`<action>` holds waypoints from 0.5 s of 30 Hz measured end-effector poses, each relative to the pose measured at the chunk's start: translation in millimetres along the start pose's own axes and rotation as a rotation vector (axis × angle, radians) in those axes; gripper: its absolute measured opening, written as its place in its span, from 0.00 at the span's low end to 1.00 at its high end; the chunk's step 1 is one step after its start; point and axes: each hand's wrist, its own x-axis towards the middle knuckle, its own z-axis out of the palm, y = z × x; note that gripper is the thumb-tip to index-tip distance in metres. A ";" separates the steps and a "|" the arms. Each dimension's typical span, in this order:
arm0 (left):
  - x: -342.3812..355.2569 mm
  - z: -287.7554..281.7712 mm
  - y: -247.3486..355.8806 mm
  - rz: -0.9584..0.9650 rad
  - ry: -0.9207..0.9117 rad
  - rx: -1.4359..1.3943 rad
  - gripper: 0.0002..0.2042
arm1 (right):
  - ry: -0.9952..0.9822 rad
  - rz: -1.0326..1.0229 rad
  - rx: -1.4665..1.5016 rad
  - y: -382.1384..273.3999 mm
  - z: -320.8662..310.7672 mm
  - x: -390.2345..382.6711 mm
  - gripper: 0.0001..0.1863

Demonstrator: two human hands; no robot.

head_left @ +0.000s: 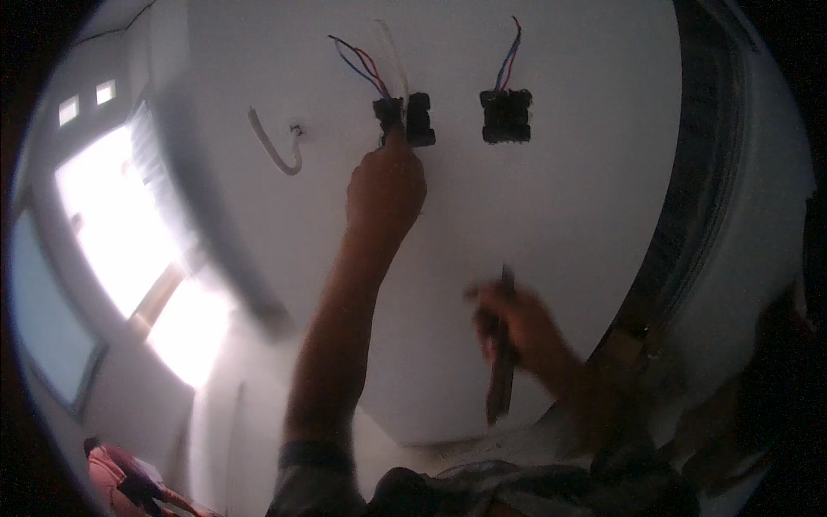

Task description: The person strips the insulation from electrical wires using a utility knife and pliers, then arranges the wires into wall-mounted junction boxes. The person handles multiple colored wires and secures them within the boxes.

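1. The left hand is pointing one finger up at the left wall box; its other fingers are curling in, and whether it is pinching anything cannot be told.
2. That box is sitting right at the fingertip, with coloured wires poking out above the hand and a pale strand rising beside them.
3. The right hand, below and to the right of the left one, is gripping a dark, stick-like tool; blur is hiding its exact kind.
4. Working well here probably means feeling gently around the box, leaving the wires bent upward, clear of the finger.
5. The tool should be waiting low while the finger is occupying the box; a slip could be nicking skin or wire.
6. Treating the wire ends as live would be making this safer.
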 end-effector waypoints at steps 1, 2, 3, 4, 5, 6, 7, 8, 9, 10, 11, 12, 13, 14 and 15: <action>-0.5 3.8 2.8 0.009 0.005 -0.018 0.17 | -0.037 0.115 0.001 27.6 -10.8 -12.6 0.21; -0.5 2.7 -1.0 -0.008 -0.005 -0.031 0.17 | -0.056 0.228 0.033 45.7 -9.2 -23.0 0.21; 1.5 4.1 0.3 -0.016 -0.022 -0.066 0.17 | -0.078 0.300 0.149 72.6 -18.1 -30.0 0.22; 2.8 7.2 0.3 -0.022 -0.044 -0.096 0.17 | -0.069 0.321 0.154 86.9 -18.8 -42.2 0.21; 3.8 6.8 -1.5 -0.009 -0.014 -0.094 0.17 | -0.072 0.337 0.159 100.2 -17.8 -51.1 0.20; 2.5 4.7 -0.5 0.011 0.012 -0.113 0.16 | -0.207 0.147 -0.096 124.1 -23.1 -69.3 0.22; 0.8 1.6 -1.3 0.027 0.045 -0.110 0.16 | -0.281 0.161 -0.104 131.8 -25.1 -73.5 0.24; -0.2 -1.3 0.7 0.013 0.037 -0.112 0.16 | -0.343 0.177 -0.120 133.1 -25.6 -79.4 0.25; -1.4 -5.6 3.4 0.000 0.029 -0.116 0.15 | -0.316 0.398 0.110 128.5 -24.3 -88.2 0.27; -6.9 -9.8 1.8 -0.020 0.013 -0.118 0.15 | -0.283 0.624 0.347 122.4 -16.8 -100.8 0.28; -10.7 -13.2 -0.3 -0.022 0.015 -0.144 0.15 | -0.332 0.613 0.387 110.7 -13.3 -109.2 0.32; -14.3 -16.0 -2.5 -0.024 0.017 -0.171 0.16 | -0.310 0.519 0.164 103.4 -12.0 -111.2 0.33; -20.7 -22.3 -2.4 -0.021 0.018 -0.218 0.17 | -0.265 0.422 -0.065 94.2 -6.6 -120.1 0.33; -22.6 -24.4 -2.0 -0.025 0.019 -0.218 0.17 | -0.237 0.326 -0.293 80.8 -6.1 -120.5 0.34; -25.1 -27.5 -6.8 -0.038 0.025 -0.191 0.17 | -0.169 0.216 -0.400 56.8 -1.5 -115.8 0.34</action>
